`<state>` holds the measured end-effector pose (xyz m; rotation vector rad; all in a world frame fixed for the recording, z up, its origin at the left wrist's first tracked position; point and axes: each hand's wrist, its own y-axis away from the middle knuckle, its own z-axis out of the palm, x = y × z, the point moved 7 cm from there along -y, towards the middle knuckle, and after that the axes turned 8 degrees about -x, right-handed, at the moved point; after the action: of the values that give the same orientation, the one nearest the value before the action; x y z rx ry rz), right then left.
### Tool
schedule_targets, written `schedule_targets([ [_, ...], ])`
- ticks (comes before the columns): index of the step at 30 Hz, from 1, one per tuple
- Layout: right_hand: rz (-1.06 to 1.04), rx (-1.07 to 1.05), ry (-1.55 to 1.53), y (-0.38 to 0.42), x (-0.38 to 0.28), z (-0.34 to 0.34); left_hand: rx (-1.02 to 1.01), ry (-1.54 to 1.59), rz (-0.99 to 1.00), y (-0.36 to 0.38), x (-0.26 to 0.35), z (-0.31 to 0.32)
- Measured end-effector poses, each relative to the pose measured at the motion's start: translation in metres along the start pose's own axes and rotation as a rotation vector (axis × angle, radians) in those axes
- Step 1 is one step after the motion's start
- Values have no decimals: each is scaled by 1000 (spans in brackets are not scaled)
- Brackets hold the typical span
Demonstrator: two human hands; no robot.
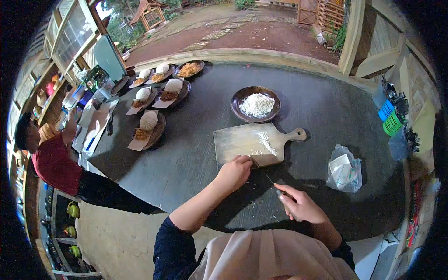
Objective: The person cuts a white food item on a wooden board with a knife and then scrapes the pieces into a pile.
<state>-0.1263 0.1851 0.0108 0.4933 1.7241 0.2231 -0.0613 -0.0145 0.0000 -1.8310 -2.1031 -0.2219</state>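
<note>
My right hand (301,205) is closed round the handle of a knife (270,179), whose thin blade points up and left towards the cutting board. At the near edge of the wooden cutting board (238,137), my left hand (235,172) has its fingers curled together. A small dark shape shows beside those fingertips; what they hold, if anything, I cannot make out. White shreds (265,142) lie on the board near its handle end. Just beyond the board, a dark round plate (237,109) carries a heap of white shredded food (256,105).
A clear plastic bag (345,172) with white contents lies right of the board. Several plates of rice (149,120) and orange-brown food stand at the left. Cutlery baskets (392,123) line the right edge. A person in a red shirt (58,161) stands at the far left.
</note>
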Motion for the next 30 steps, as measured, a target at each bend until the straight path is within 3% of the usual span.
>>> schedule_targets([
  [15,-103,25,-32,-7,12,-5,56,99,2,9,0,-10],
  [21,-140,70,-26,-8,12,-9,2,-20,19,7,7,-15],
  [23,-189,20,4,-10,12,-4,-135,-14,1,5,5,-9],
  [30,-127,42,-29,-10,8,-8,-177,13,49,2,2,-6],
])
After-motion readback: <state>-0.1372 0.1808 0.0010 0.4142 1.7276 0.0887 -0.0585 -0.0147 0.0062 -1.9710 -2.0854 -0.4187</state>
